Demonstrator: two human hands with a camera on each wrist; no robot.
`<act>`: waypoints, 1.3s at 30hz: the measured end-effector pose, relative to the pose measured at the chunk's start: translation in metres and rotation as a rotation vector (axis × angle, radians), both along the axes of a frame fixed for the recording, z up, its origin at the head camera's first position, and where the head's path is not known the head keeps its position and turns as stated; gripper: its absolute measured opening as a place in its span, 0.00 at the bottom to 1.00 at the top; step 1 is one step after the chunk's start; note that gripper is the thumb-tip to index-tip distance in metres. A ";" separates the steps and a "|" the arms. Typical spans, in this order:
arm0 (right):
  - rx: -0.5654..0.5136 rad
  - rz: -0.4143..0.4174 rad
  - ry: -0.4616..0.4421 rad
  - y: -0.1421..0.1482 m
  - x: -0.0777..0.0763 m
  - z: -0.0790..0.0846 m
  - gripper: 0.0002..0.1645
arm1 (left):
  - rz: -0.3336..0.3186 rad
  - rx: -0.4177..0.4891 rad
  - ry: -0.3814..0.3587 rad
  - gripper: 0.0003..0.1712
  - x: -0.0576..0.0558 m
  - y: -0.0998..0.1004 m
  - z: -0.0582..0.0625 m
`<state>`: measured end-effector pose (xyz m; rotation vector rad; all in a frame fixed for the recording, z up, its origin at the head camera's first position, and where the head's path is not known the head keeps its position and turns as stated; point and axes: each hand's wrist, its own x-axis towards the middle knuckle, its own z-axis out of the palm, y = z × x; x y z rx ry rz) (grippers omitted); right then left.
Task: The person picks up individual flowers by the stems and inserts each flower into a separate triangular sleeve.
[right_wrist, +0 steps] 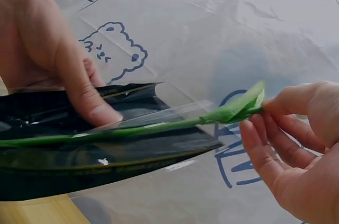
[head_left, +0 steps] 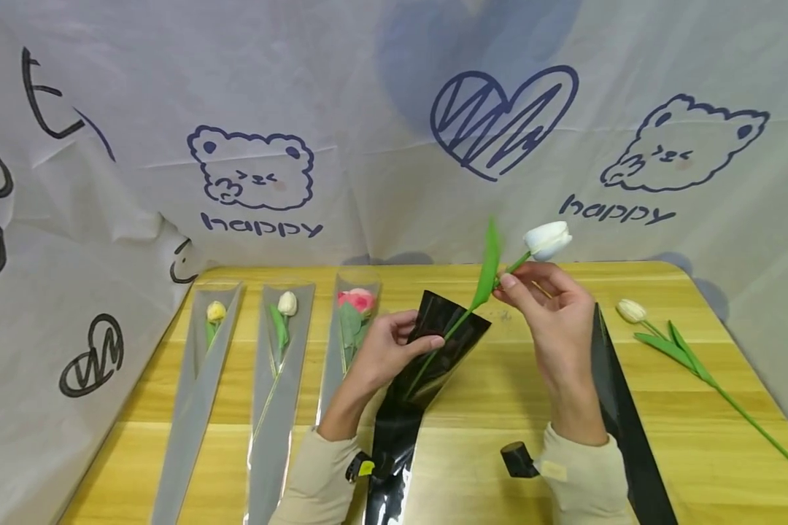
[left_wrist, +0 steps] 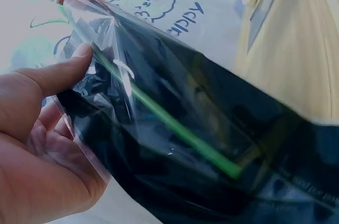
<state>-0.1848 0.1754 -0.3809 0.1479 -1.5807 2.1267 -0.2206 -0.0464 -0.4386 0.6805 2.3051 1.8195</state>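
Note:
My right hand (head_left: pixel 558 313) pinches the green stem of a white tulip (head_left: pixel 546 240) just below its bloom. The stem slants down into the mouth of a black flower sleeve (head_left: pixel 400 408) with a clear front. My left hand (head_left: pixel 387 350) grips that sleeve near its top edge, thumb on the clear film and fingers behind. In the left wrist view the cut end of the stem (left_wrist: pixel 230 170) shows through the film, partway down the sleeve. A green leaf (right_wrist: pixel 238 108) stays outside the sleeve's mouth, close to my right fingertips.
Left on the wooden table (head_left: pixel 499 408) lie sleeved flowers: a yellow one (head_left: pixel 216 312), a white tulip (head_left: pixel 287 303) and a pink rose (head_left: pixel 357 300). Right lie another black sleeve (head_left: pixel 624 423) and a loose white tulip (head_left: pixel 631 311). A printed cloth (head_left: pixel 368 189) hangs behind.

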 end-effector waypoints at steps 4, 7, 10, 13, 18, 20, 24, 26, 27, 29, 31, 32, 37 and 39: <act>0.052 0.026 -0.026 -0.001 0.000 0.000 0.11 | -0.030 0.042 -0.022 0.22 0.001 0.001 0.004; 0.117 0.040 -0.048 -0.002 0.001 -0.001 0.11 | -0.046 0.068 -0.045 0.20 0.002 0.001 0.006; 0.197 0.052 -0.083 -0.003 0.002 -0.002 0.11 | -0.050 0.085 -0.053 0.18 0.003 0.001 0.008; 0.299 0.067 -0.122 -0.005 0.003 -0.002 0.10 | -0.050 0.099 -0.054 0.17 0.004 0.001 0.009; 0.398 0.106 -0.157 -0.008 0.004 -0.001 0.09 | -0.052 0.119 -0.056 0.17 0.006 0.001 0.012; 0.419 0.126 -0.177 -0.008 0.005 0.000 0.10 | -0.056 0.123 -0.054 0.17 0.007 0.001 0.013; 0.463 0.174 -0.233 -0.003 0.007 0.002 0.13 | -0.057 0.112 -0.053 0.18 0.009 0.002 0.017; 0.478 0.195 -0.250 -0.001 0.008 0.003 0.14 | -0.060 0.101 -0.050 0.18 0.010 0.003 0.019; 0.485 0.204 -0.254 0.000 0.009 0.004 0.14 | -0.063 0.099 -0.050 0.18 0.011 0.004 0.020; 0.498 0.215 -0.260 0.002 0.009 0.004 0.14 | -0.071 0.099 -0.043 0.17 0.012 0.005 0.022; 0.510 0.223 -0.261 0.001 0.009 0.005 0.13 | -0.079 0.109 -0.036 0.16 0.014 0.006 0.023; 0.519 0.229 -0.263 0.001 0.010 0.005 0.13 | -0.081 0.113 -0.030 0.16 0.015 0.007 0.023; 0.583 0.255 -0.297 0.001 0.011 0.006 0.14 | -0.072 0.111 -0.003 0.13 0.019 0.010 0.025; 0.604 0.269 -0.316 0.000 0.011 0.005 0.13 | -0.060 0.101 0.011 0.12 0.020 0.011 0.026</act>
